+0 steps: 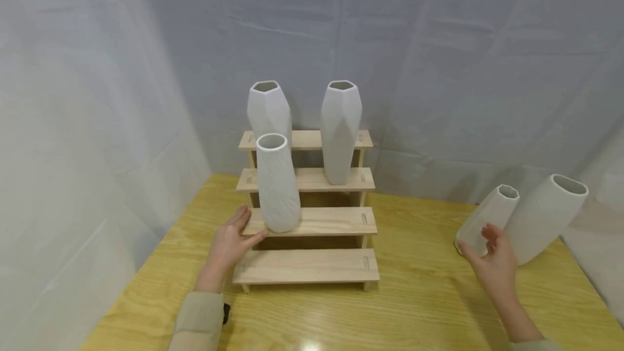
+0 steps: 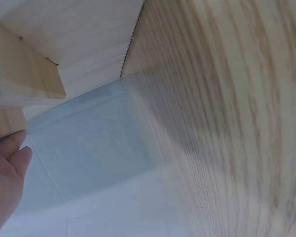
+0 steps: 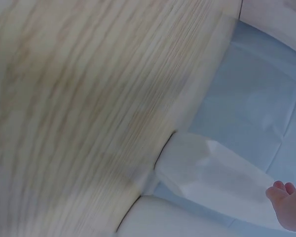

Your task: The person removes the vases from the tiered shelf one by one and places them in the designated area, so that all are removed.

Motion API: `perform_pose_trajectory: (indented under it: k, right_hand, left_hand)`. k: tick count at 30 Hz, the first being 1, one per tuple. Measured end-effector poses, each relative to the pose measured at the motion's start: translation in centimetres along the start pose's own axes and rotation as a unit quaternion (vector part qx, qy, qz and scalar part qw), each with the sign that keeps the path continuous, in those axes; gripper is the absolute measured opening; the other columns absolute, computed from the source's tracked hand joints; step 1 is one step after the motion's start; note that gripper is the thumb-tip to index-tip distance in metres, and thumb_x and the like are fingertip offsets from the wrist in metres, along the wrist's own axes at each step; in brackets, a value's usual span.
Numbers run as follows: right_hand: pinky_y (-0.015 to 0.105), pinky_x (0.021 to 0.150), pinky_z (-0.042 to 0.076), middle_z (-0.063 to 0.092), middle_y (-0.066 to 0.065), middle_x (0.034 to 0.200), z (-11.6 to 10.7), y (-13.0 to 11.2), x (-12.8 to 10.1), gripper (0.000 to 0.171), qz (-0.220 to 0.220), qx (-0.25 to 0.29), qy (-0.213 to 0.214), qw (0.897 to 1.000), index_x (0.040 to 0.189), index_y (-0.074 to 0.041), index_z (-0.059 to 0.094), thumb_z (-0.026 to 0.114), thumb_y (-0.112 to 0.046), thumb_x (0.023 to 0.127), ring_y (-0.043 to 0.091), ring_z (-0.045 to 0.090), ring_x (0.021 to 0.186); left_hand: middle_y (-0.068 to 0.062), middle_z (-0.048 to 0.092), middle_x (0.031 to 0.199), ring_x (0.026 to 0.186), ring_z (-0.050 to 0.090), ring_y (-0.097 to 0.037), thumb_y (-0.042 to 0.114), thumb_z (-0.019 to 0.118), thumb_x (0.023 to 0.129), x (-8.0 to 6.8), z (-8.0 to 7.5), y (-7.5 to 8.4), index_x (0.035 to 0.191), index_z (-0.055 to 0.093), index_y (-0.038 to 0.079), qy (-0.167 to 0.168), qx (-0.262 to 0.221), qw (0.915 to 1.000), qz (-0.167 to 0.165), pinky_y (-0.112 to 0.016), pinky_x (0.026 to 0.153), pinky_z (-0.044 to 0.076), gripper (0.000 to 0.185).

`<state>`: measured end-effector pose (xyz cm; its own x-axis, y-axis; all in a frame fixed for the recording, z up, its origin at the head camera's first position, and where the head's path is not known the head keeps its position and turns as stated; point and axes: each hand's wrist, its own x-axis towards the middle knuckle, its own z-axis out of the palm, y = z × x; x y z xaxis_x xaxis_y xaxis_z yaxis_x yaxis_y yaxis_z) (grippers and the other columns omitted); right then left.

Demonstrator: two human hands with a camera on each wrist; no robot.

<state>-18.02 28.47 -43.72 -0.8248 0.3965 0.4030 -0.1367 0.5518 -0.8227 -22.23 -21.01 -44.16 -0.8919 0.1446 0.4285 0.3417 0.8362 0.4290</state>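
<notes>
My left hand [image 1: 229, 242] rests at the left end of a four-step wooden stand [image 1: 336, 221], thumb along the front edge of the third step from the top. In the left wrist view its fingertips touch a wooden end [image 2: 7, 121]. Beside that thumb a white textured vase [image 1: 278, 188] stands upright on this step. My right hand [image 1: 494, 267], fingers spread and slightly bent, is in front of a slim white vase [image 1: 489, 215] on the table and overlaps its lower part. In the right wrist view the fingertips overlap the faceted vase [image 3: 212, 173].
A larger white vase [image 1: 543, 218] stands just right of the slim one. On the stand's upper steps are two faceted white vases, one at left [image 1: 268, 110], its base hidden, one at right [image 1: 341, 129]. White cloth [image 1: 419, 69] hangs behind the yellow wooden table [image 1: 414, 297].
</notes>
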Motion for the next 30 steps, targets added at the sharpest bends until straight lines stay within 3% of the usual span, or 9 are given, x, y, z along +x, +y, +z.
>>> perform_pose_trajectory:
  k: [5,14,22,30]
  right_hand:
    - [0.019,0.092,0.036,0.048,0.017,0.112,0.8,-0.2,-0.3,0.061,0.003,0.007,-0.009,1.000,0.122,0.007,0.040,0.071,0.000,0.070,0.006,0.041,0.098]
    - [0.016,0.094,0.034,0.047,0.019,0.114,2.1,-1.2,-0.7,0.063,-0.009,0.010,-0.049,0.999,0.123,0.008,0.038,0.072,-0.005,0.072,0.024,0.043,0.105]
    - [0.012,0.093,0.032,0.047,0.017,0.113,3.9,-2.8,-1.0,0.062,-0.030,0.041,-0.073,0.996,0.121,0.009,0.038,0.072,-0.003,0.071,0.027,0.044,0.106]
    - [0.041,0.098,0.031,0.046,0.022,0.116,6.1,-5.0,-1.5,0.066,-0.082,0.076,-0.110,0.988,0.123,0.009,0.037,0.074,-0.004,0.071,0.031,0.042,0.111]
  left_hand:
    - [-0.024,0.038,0.130,0.120,0.036,-0.035,0.042,0.068,0.074,0.0,0.0,0.0,0.122,0.045,-0.011,0.001,-0.004,1.0000,0.001,-0.046,0.095,0.034,0.075]
    - [-0.024,0.038,0.130,0.120,0.036,-0.035,0.043,0.068,0.074,0.0,0.1,0.0,0.122,0.045,-0.011,-0.001,-0.004,1.0000,-0.001,-0.046,0.095,0.033,0.076]
    - [-0.024,0.038,0.130,0.120,0.036,-0.035,0.042,0.069,0.073,0.0,0.2,-0.1,0.122,0.045,-0.010,0.001,-0.009,1.0000,-0.003,-0.046,0.095,0.034,0.076]
    - [-0.025,0.038,0.130,0.121,0.035,-0.035,0.042,0.069,0.074,0.1,0.3,-0.2,0.122,0.044,-0.011,0.002,-0.014,0.9999,-0.006,-0.046,0.095,0.034,0.076]
